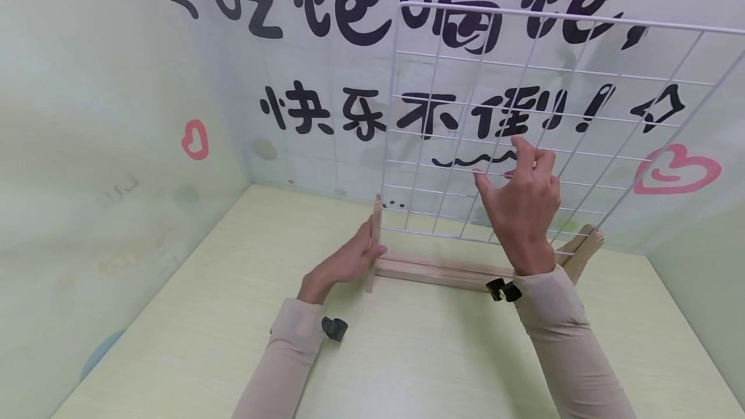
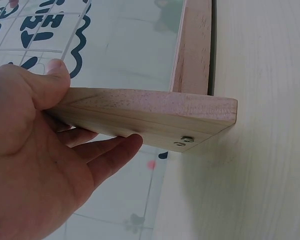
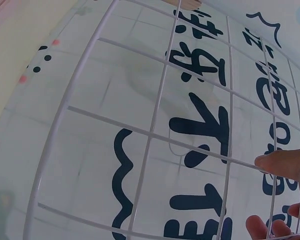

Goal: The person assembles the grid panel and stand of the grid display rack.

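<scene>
My left hand (image 1: 349,254) holds an upright wooden end piece (image 1: 376,238), thumb on one side and fingers along the other face. In the left wrist view two screw heads (image 2: 185,141) sit near its lower end. A wooden rail (image 1: 442,271) joins this piece and runs right, toward a second wooden end piece (image 1: 582,251). Above the rail rises a white wire grid panel (image 1: 460,138), its left edge close to the held piece. At the panel's middle, my right hand (image 1: 524,202) grips the wires with curled fingers; its thumb (image 3: 272,164) touches one wire.
The pale wood-look tabletop (image 1: 401,348) spreads under the rail and both forearms. Behind the grid stands a whitish wall (image 1: 332,63) with large black lettering. Side walls close in at left and right. A black clip-like device (image 1: 334,328) sits at the left wrist.
</scene>
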### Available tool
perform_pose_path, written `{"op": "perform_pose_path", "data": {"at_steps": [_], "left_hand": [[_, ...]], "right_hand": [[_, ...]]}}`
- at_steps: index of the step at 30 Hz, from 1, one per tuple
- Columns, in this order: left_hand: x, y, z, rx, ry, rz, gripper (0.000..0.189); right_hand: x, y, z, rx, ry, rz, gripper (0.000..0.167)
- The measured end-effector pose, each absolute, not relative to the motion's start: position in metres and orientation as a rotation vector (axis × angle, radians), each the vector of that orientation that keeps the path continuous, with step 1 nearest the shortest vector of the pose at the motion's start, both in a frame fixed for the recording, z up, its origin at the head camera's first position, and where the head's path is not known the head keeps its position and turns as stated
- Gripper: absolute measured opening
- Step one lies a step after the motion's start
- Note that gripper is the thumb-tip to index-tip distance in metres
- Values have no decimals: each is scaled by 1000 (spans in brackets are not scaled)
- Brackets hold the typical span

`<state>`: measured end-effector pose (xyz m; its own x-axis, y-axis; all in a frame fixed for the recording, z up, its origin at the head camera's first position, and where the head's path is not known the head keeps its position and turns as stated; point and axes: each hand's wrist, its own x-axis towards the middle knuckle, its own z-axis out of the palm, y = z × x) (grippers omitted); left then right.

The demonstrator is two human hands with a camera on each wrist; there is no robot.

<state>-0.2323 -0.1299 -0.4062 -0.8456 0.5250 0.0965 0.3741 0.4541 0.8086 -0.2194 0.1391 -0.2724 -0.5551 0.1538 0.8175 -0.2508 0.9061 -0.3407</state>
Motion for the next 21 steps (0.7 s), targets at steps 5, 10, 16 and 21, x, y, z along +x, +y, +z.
{"op": "perform_pose_path", "data": {"at_steps": [5,10,16,21], "left_hand": [[-232,-130,-406,786,2545,1318,87],[-231,-130,-402,742,2546,1332,84],[-230,-133,-397,724,2507,1456,77],[-231,-125,-385,749,2501,1810,58]], "right_hand": [[-219,139,-272,66,-2100,523,66],[-218,138,-272,63,-2104,519,66],[-219,137,-272,73,-2100,530,65],[-219,138,-272,67,-2107,527,66]]}}
